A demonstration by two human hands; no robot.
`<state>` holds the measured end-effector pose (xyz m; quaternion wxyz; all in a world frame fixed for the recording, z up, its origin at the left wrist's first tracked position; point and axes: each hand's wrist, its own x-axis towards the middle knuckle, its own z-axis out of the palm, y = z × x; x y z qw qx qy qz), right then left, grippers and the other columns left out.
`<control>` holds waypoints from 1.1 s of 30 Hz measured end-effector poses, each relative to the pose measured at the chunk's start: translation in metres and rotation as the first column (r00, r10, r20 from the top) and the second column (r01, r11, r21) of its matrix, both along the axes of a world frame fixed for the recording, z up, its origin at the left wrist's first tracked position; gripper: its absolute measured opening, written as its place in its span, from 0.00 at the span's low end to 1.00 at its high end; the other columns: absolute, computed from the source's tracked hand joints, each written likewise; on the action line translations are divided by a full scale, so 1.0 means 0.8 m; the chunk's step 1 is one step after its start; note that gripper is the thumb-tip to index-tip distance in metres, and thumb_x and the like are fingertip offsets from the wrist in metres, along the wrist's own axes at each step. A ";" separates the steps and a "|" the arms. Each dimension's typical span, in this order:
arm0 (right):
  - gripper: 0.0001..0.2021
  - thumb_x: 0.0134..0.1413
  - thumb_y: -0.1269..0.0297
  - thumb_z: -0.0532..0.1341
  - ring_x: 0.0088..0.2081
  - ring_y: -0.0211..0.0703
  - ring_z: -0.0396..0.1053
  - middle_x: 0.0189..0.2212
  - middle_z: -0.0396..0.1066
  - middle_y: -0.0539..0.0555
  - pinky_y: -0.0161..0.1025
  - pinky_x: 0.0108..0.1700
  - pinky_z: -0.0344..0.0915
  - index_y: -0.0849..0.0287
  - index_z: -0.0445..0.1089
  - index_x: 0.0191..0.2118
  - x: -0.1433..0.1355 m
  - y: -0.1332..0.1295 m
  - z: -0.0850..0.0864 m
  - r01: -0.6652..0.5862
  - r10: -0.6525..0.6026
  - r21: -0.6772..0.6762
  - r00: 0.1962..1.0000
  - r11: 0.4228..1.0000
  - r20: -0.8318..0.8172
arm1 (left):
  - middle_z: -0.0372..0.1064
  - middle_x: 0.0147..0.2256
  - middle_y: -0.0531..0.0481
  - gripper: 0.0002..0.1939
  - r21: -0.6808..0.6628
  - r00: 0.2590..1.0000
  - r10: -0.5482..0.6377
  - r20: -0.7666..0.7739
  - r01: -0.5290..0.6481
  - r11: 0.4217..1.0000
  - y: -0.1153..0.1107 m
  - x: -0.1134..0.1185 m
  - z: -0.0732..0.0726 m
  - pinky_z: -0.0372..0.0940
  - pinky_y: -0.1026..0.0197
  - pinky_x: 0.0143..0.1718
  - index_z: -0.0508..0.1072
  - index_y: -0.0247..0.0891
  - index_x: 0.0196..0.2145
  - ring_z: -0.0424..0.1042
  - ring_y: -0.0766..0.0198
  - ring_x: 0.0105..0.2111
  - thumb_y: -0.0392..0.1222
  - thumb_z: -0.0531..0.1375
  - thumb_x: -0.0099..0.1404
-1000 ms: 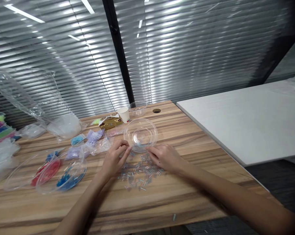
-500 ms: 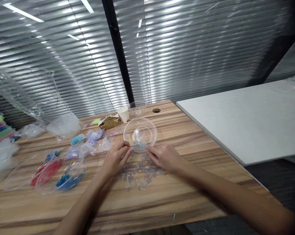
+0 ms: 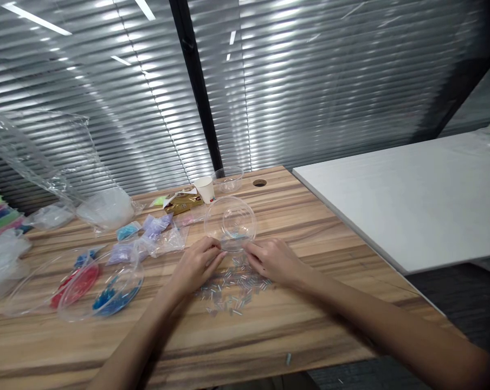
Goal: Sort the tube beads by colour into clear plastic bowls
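Observation:
A clear round plastic bowl (image 3: 213,219) stands on the wooden table in front of me, a few small pieces showing at its near side. My left hand (image 3: 197,261) is closed, thumb and fingers at the bowl's near left edge. On the near right edge, my right hand (image 3: 274,260) is closed too, fingertips pinched against the plastic. The exact grip is partly hidden by the fingers. Many small, shiny tube beads (image 3: 232,287) lie scattered on the wood between my forearms. One stray bead (image 3: 288,358) rests by the table's front edge.
To the left are clear dishes with red beads (image 3: 76,284) and blue beads (image 3: 115,298), and bags of purple beads (image 3: 155,225). A gold packet (image 3: 184,201), paper cup (image 3: 205,189) and second clear bowl (image 3: 229,181) stand behind. A white table (image 3: 403,200) adjoins right.
The bowl has tilted slightly and its far rim has shifted a little left. My left hand has moved slightly right along its near edge; my right hand is nearly still.

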<state>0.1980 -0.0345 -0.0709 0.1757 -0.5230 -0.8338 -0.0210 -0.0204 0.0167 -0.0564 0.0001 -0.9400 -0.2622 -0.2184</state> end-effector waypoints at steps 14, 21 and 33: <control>0.09 0.58 0.65 0.48 0.26 0.35 0.64 0.25 0.69 0.50 0.35 0.27 0.40 0.57 0.65 0.35 0.000 -0.001 0.001 -0.007 0.007 0.032 1.000 0.999 0.004 | 0.63 0.36 0.46 0.10 -0.012 0.998 0.001 -0.056 -0.002 1.000 0.002 -0.001 -0.003 0.61 0.63 0.38 0.68 0.33 0.33 0.63 0.66 0.37 0.38 0.49 0.66; 0.09 0.59 0.66 0.49 0.27 0.35 0.65 0.27 0.70 0.51 0.34 0.27 0.43 0.58 0.66 0.36 -0.001 0.000 0.002 -0.023 0.023 0.014 1.000 1.000 -0.003 | 0.63 0.36 0.46 0.10 -0.006 0.998 0.001 -0.058 -0.002 1.000 0.002 0.000 -0.002 0.61 0.63 0.38 0.68 0.33 0.33 0.63 0.66 0.36 0.38 0.49 0.66; 0.10 0.58 0.65 0.49 0.26 0.35 0.64 0.26 0.70 0.52 0.34 0.27 0.43 0.58 0.67 0.37 0.000 0.000 0.001 -0.004 0.004 -0.001 1.000 1.000 -0.004 | 0.63 0.36 0.45 0.10 0.005 0.999 0.003 -0.043 -0.003 1.000 0.004 -0.003 0.000 0.60 0.63 0.38 0.67 0.33 0.33 0.63 0.65 0.37 0.38 0.49 0.66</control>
